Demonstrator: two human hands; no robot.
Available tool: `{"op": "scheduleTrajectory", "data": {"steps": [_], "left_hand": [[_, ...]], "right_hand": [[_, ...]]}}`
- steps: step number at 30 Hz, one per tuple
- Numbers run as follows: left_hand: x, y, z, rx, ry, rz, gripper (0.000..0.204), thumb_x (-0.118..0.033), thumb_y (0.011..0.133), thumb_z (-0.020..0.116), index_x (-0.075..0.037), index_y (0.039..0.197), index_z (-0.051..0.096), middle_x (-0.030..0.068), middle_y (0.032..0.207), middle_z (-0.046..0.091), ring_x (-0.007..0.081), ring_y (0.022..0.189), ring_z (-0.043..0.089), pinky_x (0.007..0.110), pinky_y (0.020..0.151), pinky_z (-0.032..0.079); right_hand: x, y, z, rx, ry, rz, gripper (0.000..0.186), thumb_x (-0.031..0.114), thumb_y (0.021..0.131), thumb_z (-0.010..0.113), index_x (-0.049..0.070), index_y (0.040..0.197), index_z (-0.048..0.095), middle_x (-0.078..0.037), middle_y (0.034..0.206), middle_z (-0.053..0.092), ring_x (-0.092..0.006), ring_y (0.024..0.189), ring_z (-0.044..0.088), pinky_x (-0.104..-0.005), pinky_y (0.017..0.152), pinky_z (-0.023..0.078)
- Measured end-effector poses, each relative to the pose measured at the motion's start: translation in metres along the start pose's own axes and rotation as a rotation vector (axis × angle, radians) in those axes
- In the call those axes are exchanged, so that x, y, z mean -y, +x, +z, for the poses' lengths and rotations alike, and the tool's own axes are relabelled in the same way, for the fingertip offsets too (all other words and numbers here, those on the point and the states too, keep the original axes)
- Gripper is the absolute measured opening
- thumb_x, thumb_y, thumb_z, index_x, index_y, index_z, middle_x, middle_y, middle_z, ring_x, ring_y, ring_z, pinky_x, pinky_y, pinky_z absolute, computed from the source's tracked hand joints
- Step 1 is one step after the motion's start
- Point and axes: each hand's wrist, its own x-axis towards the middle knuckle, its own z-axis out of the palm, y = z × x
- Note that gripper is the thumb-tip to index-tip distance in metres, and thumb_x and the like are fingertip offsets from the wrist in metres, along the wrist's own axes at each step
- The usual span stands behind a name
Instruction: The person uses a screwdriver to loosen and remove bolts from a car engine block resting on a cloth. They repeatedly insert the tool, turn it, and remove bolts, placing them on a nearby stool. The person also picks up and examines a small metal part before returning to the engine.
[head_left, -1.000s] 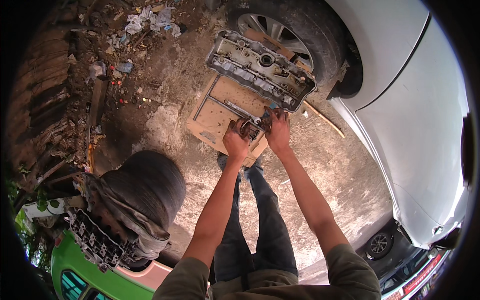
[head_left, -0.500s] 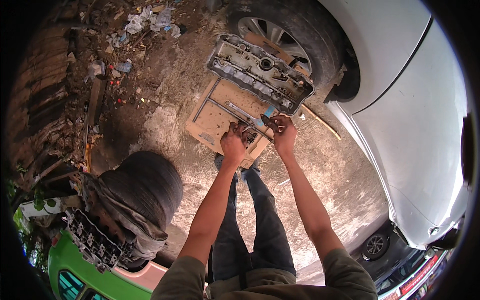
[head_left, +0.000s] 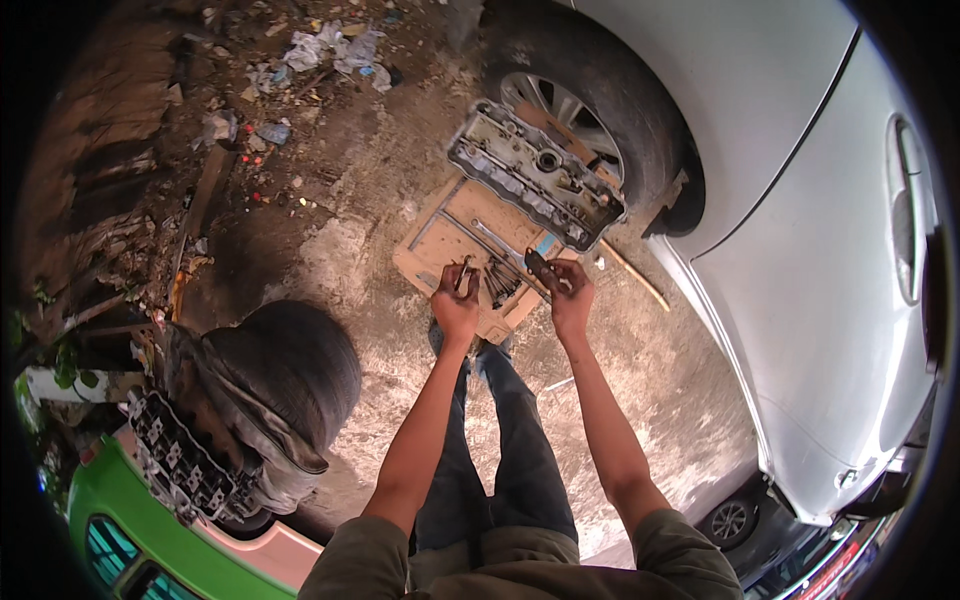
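My left hand (head_left: 457, 305) is raised over the near left part of a flat cardboard sheet (head_left: 425, 245), its fingers pinching a small metal piece (head_left: 465, 267) too small to name. In my right hand (head_left: 572, 300) is a dark, elongated, grimy piece (head_left: 540, 266) whose kind I cannot make out. Between the hands, several long dark bolts (head_left: 500, 281) lie in a loose cluster on the cardboard. A combination wrench (head_left: 490, 235) and a long T-shaped bar (head_left: 437, 214) rest beyond them.
Past the cardboard, an engine valve cover (head_left: 535, 172) leans near the wheel (head_left: 600, 80) of a silver car (head_left: 800, 240). A thin stick (head_left: 637, 274) lies at the right. Stacked tyres (head_left: 300, 370) and a cylinder head (head_left: 185, 455) stand at left, with litter (head_left: 335, 48) far off.
My left hand has drawn left, away from the bolts, with the small metal piece, exposing more of the cluster. My right hand still holds the dark piece. The whole view has shifted slightly.
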Motion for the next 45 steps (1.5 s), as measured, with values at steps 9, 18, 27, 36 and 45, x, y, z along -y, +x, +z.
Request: {"op": "scheduleTrajectory", "data": {"steps": [9, 18, 27, 36, 45], "left_hand": [[-0.072, -0.046, -0.126, -0.049, -0.383, -0.239, 0.022, 0.002, 0.088, 0.07, -0.001, 0.11, 0.07, 0.0049, 0.099, 0.071, 0.0142, 0.096, 0.063, 0.03, 0.085, 0.051], [-0.139, -0.124, -0.235, -0.169, -0.448, -0.238, 0.013, -0.002, 0.091, 0.069, 0.001, 0.103, 0.071, 0.006, 0.095, 0.072, 0.0123, 0.09, 0.065, 0.029, 0.083, 0.051], [-0.136, -0.146, -0.288, -0.374, -0.422, -0.277, 0.012, -0.006, 0.09, 0.072, -0.001, 0.097, 0.064, 0.0014, 0.087, 0.063, 0.0116, 0.086, 0.061, 0.028, 0.083, 0.047], [-0.115, -0.071, -0.374, -0.678, -0.656, -0.335, 0.014, -0.009, 0.091, 0.072, -0.002, 0.099, 0.062, 0.002, 0.086, 0.064, 0.0099, 0.08, 0.061, 0.026, 0.075, 0.048], [-0.104, 0.029, -0.504, -0.633, -0.734, -0.375, 0.021, -0.021, 0.093, 0.072, -0.003, 0.097, 0.062, 0.0017, 0.081, 0.064, 0.0074, 0.066, 0.051, 0.026, 0.06, 0.041]], "right_hand": [[0.08, -0.055, 0.016, 0.363, 0.44, 0.273, 0.024, 0.003, 0.089, 0.068, 0.003, 0.112, 0.058, -0.007, 0.104, 0.066, -0.0139, 0.092, 0.064, -0.0261, 0.08, 0.05], [0.172, -0.118, 0.063, 0.792, 0.538, 0.411, 0.023, 0.004, 0.092, 0.064, 0.009, 0.114, 0.056, -0.007, 0.108, 0.067, -0.017, 0.101, 0.066, -0.0313, 0.078, 0.054], [0.187, -0.171, 0.162, 1.272, 0.535, 0.636, 0.027, 0.007, 0.092, 0.059, 0.008, 0.118, 0.057, -0.009, 0.12, 0.067, -0.0204, 0.105, 0.066, -0.0328, 0.084, 0.054], [0.219, -0.176, 0.264, 1.41, 0.418, 0.835, 0.031, 0.006, 0.093, 0.058, 0.009, 0.124, 0.055, -0.01, 0.127, 0.063, -0.0194, 0.11, 0.062, -0.0356, 0.091, 0.052], [0.268, -0.159, 0.421, 1.46, 0.415, 0.772, 0.041, 0.012, 0.094, 0.065, 0.012, 0.132, 0.05, -0.011, 0.138, 0.058, -0.0227, 0.118, 0.06, -0.0389, 0.098, 0.05]]}}
